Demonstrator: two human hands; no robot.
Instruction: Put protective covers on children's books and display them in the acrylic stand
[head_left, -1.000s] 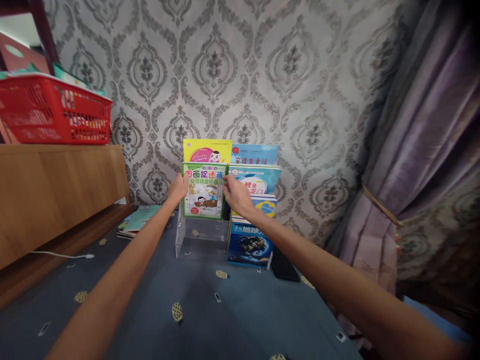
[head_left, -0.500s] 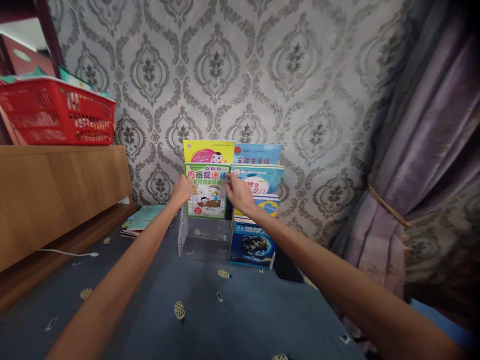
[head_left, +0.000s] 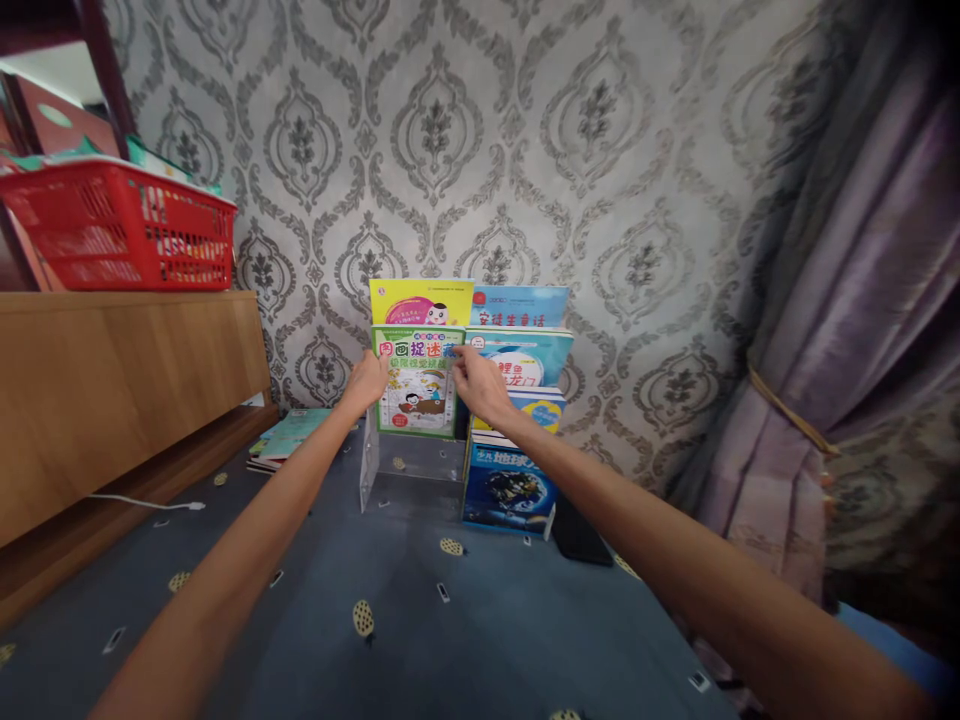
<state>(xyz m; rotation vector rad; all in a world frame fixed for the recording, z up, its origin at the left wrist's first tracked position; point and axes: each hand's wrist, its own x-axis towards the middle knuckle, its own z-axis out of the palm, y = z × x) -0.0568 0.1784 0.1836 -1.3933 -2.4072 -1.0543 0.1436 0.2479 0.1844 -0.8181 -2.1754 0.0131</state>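
A green-bordered picture book (head_left: 417,400) stands upright in the left half of a clear acrylic book rack (head_left: 367,475). My left hand (head_left: 367,380) pinches its left edge near the top, and my right hand (head_left: 480,382) has its fingers closed at the upper right edge. Behind it rises a yellow book (head_left: 420,298). The rack's right half holds a pale blue book (head_left: 525,308), a turquoise book (head_left: 551,350), a book with a yellow cover patch (head_left: 541,415) and a dark blue earth book (head_left: 510,490) in front. The lower left tiers show bare clear plastic.
Left of the rack lies a stack of thin books (head_left: 289,438). A red basket (head_left: 112,225) sits on a wooden cabinet (head_left: 135,370), with a white cable (head_left: 150,503) below. A black flat object (head_left: 581,535) lies right of the rack, near a tied curtain (head_left: 787,420).
The whole view has shifted slightly, so everything sits a little further right. Both hands stay at the edges of the green-bordered book, which has hardly moved in the rack.
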